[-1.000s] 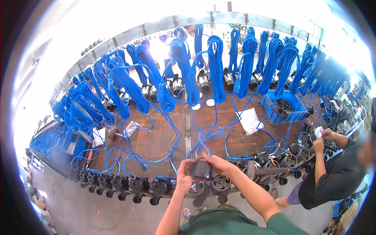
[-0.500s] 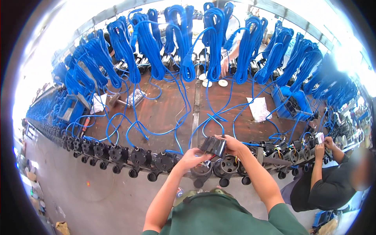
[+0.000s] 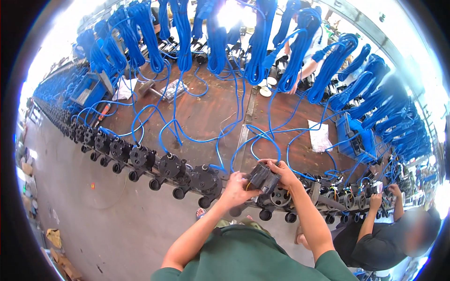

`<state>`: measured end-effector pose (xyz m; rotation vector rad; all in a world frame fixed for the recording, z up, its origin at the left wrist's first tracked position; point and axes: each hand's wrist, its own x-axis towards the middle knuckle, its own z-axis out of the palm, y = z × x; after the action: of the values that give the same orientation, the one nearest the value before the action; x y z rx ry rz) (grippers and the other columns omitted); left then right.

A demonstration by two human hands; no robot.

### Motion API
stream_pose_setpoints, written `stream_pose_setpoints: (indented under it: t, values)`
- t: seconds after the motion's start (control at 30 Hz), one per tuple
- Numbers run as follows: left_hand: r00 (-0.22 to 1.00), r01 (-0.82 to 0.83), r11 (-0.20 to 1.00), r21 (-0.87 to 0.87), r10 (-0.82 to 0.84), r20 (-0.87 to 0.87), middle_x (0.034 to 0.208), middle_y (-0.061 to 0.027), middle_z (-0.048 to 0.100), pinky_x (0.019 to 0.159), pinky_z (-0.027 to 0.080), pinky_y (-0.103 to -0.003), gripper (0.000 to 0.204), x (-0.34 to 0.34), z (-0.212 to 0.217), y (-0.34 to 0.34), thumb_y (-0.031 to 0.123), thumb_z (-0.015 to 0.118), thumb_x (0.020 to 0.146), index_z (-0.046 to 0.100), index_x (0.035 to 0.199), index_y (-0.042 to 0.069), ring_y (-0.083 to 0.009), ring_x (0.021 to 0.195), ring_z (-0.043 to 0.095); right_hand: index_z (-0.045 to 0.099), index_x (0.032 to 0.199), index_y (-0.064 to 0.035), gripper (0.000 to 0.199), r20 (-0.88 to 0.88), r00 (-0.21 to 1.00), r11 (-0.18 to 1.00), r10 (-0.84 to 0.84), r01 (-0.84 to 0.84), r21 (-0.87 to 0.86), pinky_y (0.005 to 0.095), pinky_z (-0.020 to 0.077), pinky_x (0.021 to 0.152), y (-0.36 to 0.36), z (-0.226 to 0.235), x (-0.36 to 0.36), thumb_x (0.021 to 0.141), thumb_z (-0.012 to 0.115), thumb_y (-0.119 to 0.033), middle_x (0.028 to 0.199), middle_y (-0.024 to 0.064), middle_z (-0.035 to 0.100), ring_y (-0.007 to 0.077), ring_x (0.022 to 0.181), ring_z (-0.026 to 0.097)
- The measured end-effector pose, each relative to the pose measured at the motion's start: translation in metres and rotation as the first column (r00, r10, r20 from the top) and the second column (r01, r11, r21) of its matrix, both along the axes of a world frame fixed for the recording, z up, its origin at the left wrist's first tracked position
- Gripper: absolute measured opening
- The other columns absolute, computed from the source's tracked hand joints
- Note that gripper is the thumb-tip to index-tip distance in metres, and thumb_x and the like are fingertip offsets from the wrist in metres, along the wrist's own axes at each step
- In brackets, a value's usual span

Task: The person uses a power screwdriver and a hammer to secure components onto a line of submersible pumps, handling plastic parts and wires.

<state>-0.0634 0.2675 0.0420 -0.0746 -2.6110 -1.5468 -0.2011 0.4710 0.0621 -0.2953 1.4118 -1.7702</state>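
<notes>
A black boxy plastic housing (image 3: 264, 177) is held between my two hands above the near edge of the bench. My left hand (image 3: 237, 189) grips its left side, with a yellow wire showing by the fingers. My right hand (image 3: 284, 174) wraps round its upper right side. Just behind it loops a blue cable (image 3: 262, 132); where that cable ends is hidden. Beneath my hands lies an open round black motor unit (image 3: 280, 196). To the left, closed black units (image 3: 205, 181) stand in a row along the bench edge.
Coiled blue cables (image 3: 183, 40) hang across the bench. On the brown bench top (image 3: 206, 117) lie a hammer (image 3: 152, 90), a red-handled tool (image 3: 104, 111) and a white packet (image 3: 319, 136). Blue bins (image 3: 355, 138) sit at both sides. A co-worker (image 3: 393, 234) works at right.
My hands have turned the black housing, so a different face shows, and my left fingers have shifted on it. The whole view has tilted and moved somewhat.
</notes>
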Motion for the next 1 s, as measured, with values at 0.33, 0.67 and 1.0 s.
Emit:
stream_pose_setpoints:
  t: [0.33,0.67,1.0]
  values:
    - [0.973,-0.214,0.890,-0.403,0.157,-0.170,0.134,-0.0182,0.059,0.099,0.045,-0.051,0.054,0.013,-0.014,0.017,0.031,0.092,0.064,0.073,0.104,0.000,-0.0368,0.127,0.053,0.068,0.117,-0.0048,0.041,0.184,0.949,0.965,-0.256,0.242,0.096,0.0400,0.0608,0.091,-0.005,-0.009,0.012,0.106,0.062,-0.043,0.119,0.0133,0.075,0.0229,0.104,0.073]
    - [0.973,-0.216,0.972,-0.095,0.206,-0.106,0.158,-0.0276,0.037,0.116,0.035,-0.055,0.105,0.047,-0.050,0.026,0.039,0.081,0.085,0.022,0.159,-0.005,-0.0452,0.147,0.038,0.066,0.105,-0.0042,0.045,-0.111,0.926,0.925,-0.361,0.371,0.087,0.0387,0.0587,0.086,-0.030,-0.024,0.023,0.108,0.058,-0.049,0.107,0.0173,0.077,0.0219,0.094,0.072]
    - [0.977,-0.118,0.832,-0.542,0.195,0.086,0.158,-0.0286,0.037,0.101,0.048,-0.058,0.100,0.037,-0.030,0.025,0.039,0.076,0.083,0.029,0.158,-0.008,-0.0468,0.135,0.046,0.061,0.097,-0.0034,0.042,-0.338,0.896,0.938,-0.289,0.336,0.087,0.0368,0.0568,0.084,-0.035,-0.016,0.035,0.111,0.054,-0.042,0.094,0.0148,0.074,0.0235,0.089,0.072]
